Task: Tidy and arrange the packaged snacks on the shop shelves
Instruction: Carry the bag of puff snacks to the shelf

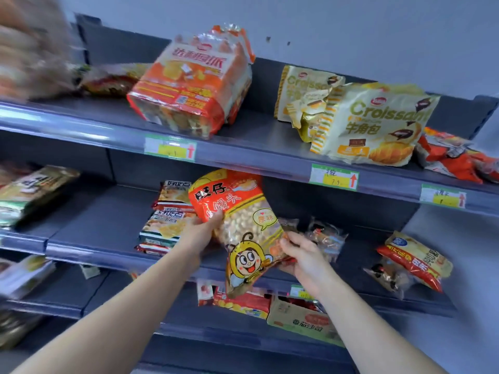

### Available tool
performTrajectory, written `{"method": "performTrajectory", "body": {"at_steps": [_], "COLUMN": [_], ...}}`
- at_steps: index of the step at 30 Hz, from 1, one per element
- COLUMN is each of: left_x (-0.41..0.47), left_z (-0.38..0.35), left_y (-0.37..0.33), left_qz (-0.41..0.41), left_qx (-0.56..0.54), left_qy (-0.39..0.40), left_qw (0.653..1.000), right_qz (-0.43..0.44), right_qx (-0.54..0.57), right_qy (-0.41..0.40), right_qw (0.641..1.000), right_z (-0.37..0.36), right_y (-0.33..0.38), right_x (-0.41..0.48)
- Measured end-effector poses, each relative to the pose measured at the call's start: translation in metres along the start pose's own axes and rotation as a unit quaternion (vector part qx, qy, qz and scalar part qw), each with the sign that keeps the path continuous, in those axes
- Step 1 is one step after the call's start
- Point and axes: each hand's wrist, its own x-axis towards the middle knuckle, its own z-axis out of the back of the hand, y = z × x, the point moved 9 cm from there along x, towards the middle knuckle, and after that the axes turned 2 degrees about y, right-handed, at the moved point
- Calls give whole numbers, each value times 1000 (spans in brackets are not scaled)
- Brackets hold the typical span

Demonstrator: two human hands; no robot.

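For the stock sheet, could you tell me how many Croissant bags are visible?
2, both on the top shelf: front Croissant bag, and rear Croissant bag behind its left side. Others may be hidden.

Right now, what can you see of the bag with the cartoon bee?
The bee bag is glossy plastic: red-orange top with printed characters, a clear window of small pale round biscuits, a yellow cartoon bee below. It looks full, tilted top-left, held in front of the middle shelf. The left hand grips its left edge; the right hand grips its lower right edge.
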Motion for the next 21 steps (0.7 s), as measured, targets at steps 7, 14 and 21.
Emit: {"method": "performTrajectory", "body": {"at_steps": [7, 14, 21], "left_x": [-22, -63, -101], "left_z": [92, 171, 279], "left_y": [-19, -35, -52], "left_qz": [-45, -80, -93], "left_qx": [-26, -36, -52], "left_qy": [-106, -170, -238], "left_qw": [993, 982, 965], "right_qz": [-12, 58, 88], "right_qx": [-191, -172, -181], "right_qy": [122, 230, 300], "right_qw": [974, 956, 932], "right_z": [-91, -208, -327], "right_y": [-3, 8, -3], "right_x": [15, 25, 17]}}
